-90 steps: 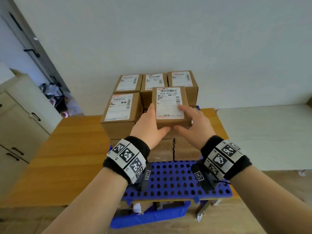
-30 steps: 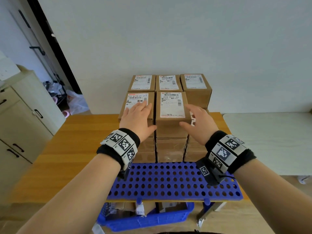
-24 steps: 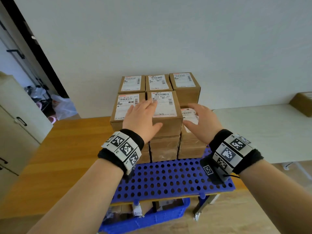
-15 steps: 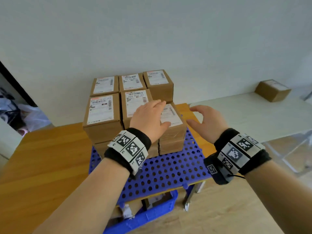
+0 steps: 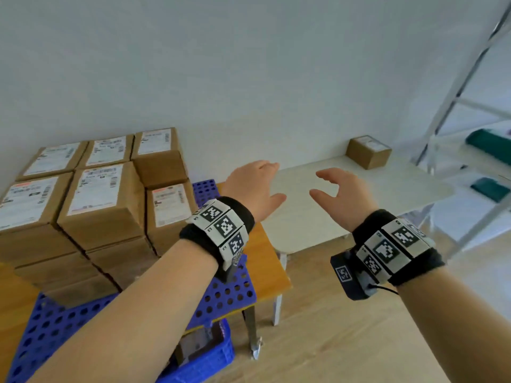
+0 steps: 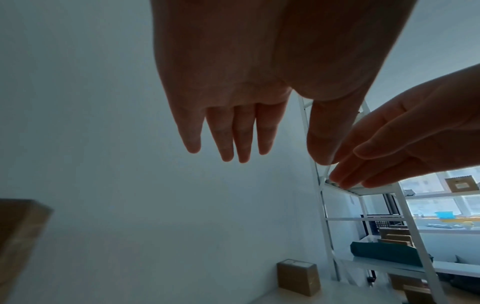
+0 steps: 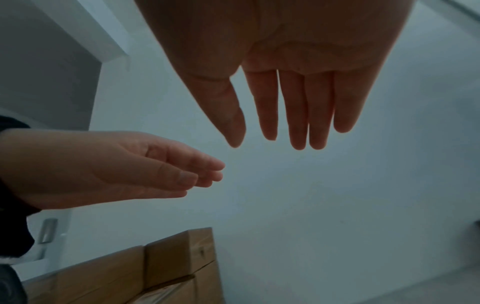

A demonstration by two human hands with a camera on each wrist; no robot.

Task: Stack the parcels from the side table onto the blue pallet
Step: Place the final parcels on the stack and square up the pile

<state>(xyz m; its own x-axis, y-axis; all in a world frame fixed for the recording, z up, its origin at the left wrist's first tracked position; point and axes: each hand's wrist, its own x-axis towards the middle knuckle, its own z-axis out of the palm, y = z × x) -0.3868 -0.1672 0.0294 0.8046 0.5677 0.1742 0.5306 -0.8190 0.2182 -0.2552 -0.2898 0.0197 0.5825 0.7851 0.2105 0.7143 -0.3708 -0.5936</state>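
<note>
Several brown labelled parcels (image 5: 102, 200) stand stacked on the blue perforated pallet (image 5: 224, 297) at the left. One lone parcel (image 5: 369, 151) (image 6: 298, 276) sits at the far corner of the white side table (image 5: 312, 222). My left hand (image 5: 255, 189) (image 6: 228, 142) and right hand (image 5: 338, 193) (image 7: 283, 131) hover empty over the near end of the side table, palms facing each other, fingers straight and relaxed. Both are well short of the lone parcel.
The pallet lies on a wooden table (image 5: 266, 261) that abuts the side table. A blue crate (image 5: 204, 363) sits on the floor under it. A white metal shelf rack (image 5: 470, 150) with green items stands at the right, past the side table.
Both hands let go of the parcel set on the stack's front row and swung right, away from the pallet toward the side table. The view turned right with them.
</note>
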